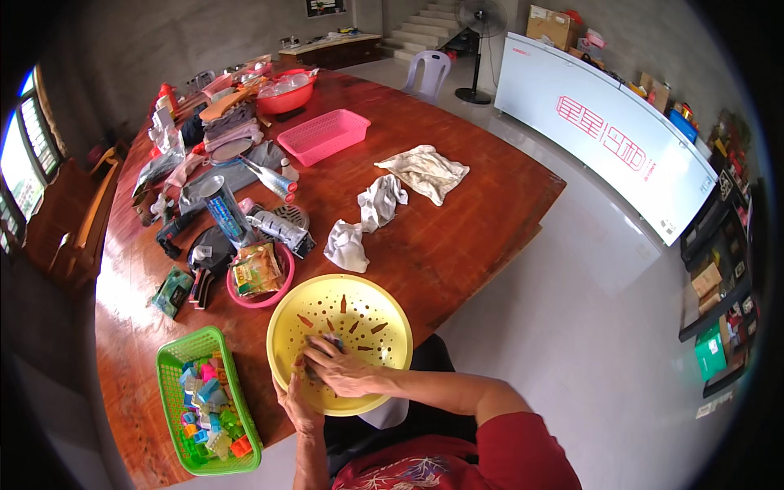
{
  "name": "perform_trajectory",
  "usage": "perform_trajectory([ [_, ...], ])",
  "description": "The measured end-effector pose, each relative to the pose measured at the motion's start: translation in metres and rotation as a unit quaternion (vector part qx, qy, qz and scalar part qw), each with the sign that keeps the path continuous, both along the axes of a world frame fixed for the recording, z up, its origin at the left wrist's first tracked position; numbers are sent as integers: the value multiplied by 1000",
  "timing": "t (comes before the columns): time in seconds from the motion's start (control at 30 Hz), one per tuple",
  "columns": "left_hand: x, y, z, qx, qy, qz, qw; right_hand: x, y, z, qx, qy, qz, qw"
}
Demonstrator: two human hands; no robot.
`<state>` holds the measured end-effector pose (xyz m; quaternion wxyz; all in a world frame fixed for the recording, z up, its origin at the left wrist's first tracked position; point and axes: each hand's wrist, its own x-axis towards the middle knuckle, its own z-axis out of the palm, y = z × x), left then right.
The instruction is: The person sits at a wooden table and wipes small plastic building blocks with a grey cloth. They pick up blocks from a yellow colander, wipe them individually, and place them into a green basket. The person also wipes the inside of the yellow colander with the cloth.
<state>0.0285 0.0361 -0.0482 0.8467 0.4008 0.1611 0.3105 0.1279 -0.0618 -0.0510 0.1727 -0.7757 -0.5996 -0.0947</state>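
Observation:
A yellow plastic colander [384,308] with round and bottle-shaped holes is at the table's near edge, in front of my body. My left hand [300,406] grips its rim at the lower left, the fingers partly hidden by the wall. Inside the bowl, my right hand [341,369] presses a dark greyish cloth [311,370] against the left inner side. Most of the cloth is covered by my fingers. Left of the colander stands a green basket [239,398] of colourful toy blocks [204,392].
Just beyond the colander are a pink bowl [286,287] with food packets and several crumpled white cloths [346,247]. Farther off lie a pink basket [324,137], a red basin [286,101] and piled clutter. A white chest freezer [604,122] stands across the floor.

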Motion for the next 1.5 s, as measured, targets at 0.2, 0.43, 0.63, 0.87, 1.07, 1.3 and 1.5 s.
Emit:
perform_trajectory([
  [0.2,0,-2,1,14,63,48,997,10,-80,23,-230,89,52,968],
  [0.43,-7,-5,4,19,57,29,998,45,-38,43,121,124,-142,975],
  [0.63,-5,-9,2,8,73,54,996,25,6,-7,-19,2,-141,990],
  [0.87,0,-11,-2,0,75,86,993,-28,-23,13,-150,169,16,974],
  [1.07,-5,-4,-10,11,80,102,991,-40,-37,28,-63,270,95,956],
  [1.3,1,-3,-5,32,47,59,997,-6,-106,48,-47,-56,64,995],
  [1.5,-12,-9,48,668,196,113,708,6,-131,56,-48,-67,116,990],
])
